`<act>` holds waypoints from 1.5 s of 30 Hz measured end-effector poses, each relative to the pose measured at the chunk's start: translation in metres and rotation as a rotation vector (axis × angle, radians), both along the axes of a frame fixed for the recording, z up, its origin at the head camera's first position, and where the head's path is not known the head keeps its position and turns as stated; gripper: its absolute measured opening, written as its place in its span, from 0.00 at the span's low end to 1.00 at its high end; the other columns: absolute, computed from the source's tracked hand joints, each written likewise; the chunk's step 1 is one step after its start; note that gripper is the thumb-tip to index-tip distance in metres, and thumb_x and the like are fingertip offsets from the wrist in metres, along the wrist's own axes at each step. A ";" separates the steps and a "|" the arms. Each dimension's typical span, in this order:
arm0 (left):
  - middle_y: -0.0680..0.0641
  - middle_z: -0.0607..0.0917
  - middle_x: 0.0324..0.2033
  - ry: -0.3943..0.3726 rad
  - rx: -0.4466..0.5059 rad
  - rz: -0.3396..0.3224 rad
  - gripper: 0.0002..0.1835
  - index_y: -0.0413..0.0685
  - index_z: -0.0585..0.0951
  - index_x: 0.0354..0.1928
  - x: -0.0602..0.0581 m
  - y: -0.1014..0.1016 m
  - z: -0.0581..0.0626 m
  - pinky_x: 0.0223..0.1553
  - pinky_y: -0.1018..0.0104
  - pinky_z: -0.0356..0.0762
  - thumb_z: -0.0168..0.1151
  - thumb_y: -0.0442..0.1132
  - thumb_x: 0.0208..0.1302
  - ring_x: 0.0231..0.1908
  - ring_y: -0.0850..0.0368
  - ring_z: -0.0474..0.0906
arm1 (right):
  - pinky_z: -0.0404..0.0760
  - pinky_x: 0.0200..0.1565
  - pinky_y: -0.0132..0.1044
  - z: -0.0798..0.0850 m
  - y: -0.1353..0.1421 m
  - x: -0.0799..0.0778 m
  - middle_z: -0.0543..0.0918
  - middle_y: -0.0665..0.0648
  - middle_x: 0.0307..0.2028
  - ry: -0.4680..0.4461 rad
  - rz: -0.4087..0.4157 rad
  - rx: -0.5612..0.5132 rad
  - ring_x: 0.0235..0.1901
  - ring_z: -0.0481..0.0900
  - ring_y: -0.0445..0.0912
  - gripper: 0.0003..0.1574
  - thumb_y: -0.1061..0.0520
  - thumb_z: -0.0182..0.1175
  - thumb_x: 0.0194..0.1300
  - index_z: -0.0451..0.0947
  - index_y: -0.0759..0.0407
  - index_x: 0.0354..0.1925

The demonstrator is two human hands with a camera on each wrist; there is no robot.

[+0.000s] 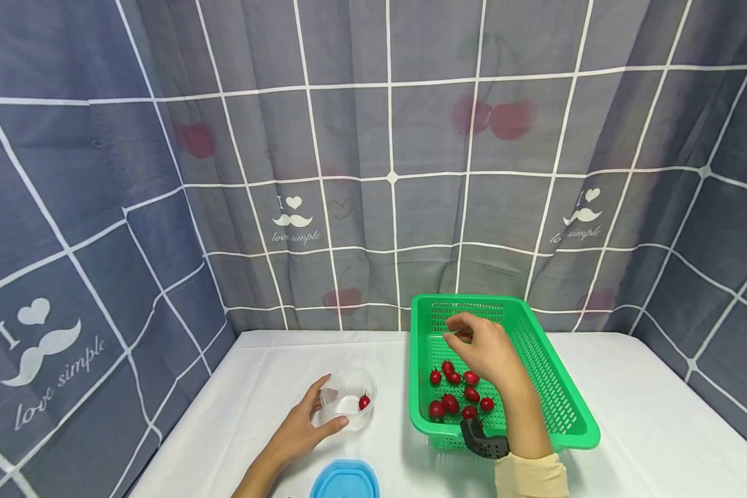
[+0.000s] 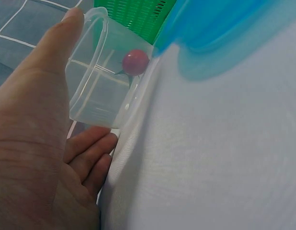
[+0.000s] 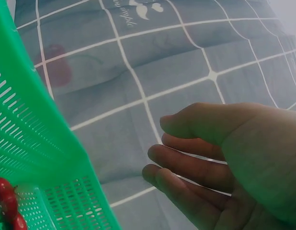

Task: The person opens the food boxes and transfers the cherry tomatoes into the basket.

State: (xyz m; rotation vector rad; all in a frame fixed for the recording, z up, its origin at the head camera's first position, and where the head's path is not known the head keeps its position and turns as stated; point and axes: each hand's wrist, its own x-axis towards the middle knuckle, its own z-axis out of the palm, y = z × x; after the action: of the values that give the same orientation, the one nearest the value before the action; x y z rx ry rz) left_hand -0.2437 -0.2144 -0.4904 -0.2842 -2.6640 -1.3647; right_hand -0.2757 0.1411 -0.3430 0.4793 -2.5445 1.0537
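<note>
My left hand [image 1: 300,425] holds a clear plastic container [image 1: 352,382], its thumb on the near side and its fingers around the far side. Inside lies one cherry tomato [image 1: 364,402], which shows in the left wrist view against the container's wall with its green stem. Over the green basket [image 1: 557,394] my right hand [image 1: 487,349] hovers, fingers bent loosely with nothing between thumb and fingertips. Several red cherry tomatoes [image 1: 450,403] are grouped on the basket's bottom, partly behind the right wrist.
A blue lid [image 1: 345,481] lies on the white tablecloth [image 1: 224,415] at the near edge, close to the left hand. A checked curtain [image 1: 361,228] hangs behind the table and along both sides. The right wrist wears a black band [image 1: 484,440].
</note>
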 end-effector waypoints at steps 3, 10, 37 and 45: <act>0.38 0.76 0.68 -0.006 0.001 0.002 0.49 0.53 0.60 0.79 0.000 0.000 0.000 0.65 0.34 0.70 0.74 0.57 0.61 0.64 0.34 0.75 | 0.84 0.54 0.53 -0.001 0.000 -0.001 0.89 0.59 0.48 -0.012 0.002 0.003 0.48 0.88 0.54 0.14 0.55 0.65 0.71 0.84 0.60 0.52; 0.39 0.76 0.68 -0.022 -0.007 0.012 0.49 0.55 0.60 0.79 0.000 -0.001 0.000 0.65 0.33 0.70 0.74 0.59 0.60 0.65 0.33 0.75 | 0.83 0.54 0.53 -0.001 -0.001 -0.001 0.89 0.59 0.49 -0.032 0.004 0.011 0.49 0.88 0.54 0.15 0.55 0.64 0.71 0.84 0.59 0.52; 0.36 0.77 0.67 -0.036 0.007 -0.003 0.51 0.54 0.59 0.80 0.000 0.000 0.003 0.67 0.32 0.67 0.75 0.57 0.60 0.69 0.34 0.73 | 0.87 0.47 0.48 -0.022 -0.094 0.006 0.90 0.57 0.43 0.105 0.255 0.165 0.43 0.88 0.52 0.11 0.59 0.68 0.67 0.87 0.61 0.47; 0.38 0.78 0.67 -0.048 -0.005 -0.005 0.51 0.50 0.58 0.80 0.000 -0.001 0.005 0.64 0.33 0.70 0.73 0.57 0.61 0.67 0.36 0.74 | 0.86 0.49 0.48 -0.032 -0.126 0.014 0.91 0.55 0.44 0.066 0.318 0.265 0.45 0.88 0.50 0.13 0.56 0.66 0.69 0.87 0.60 0.49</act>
State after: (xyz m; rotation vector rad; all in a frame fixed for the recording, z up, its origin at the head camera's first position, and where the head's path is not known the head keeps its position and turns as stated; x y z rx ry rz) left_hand -0.2436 -0.2152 -0.4859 -0.2622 -2.7076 -1.3841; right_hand -0.2618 0.0148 -0.3746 1.0001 -2.6157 0.7806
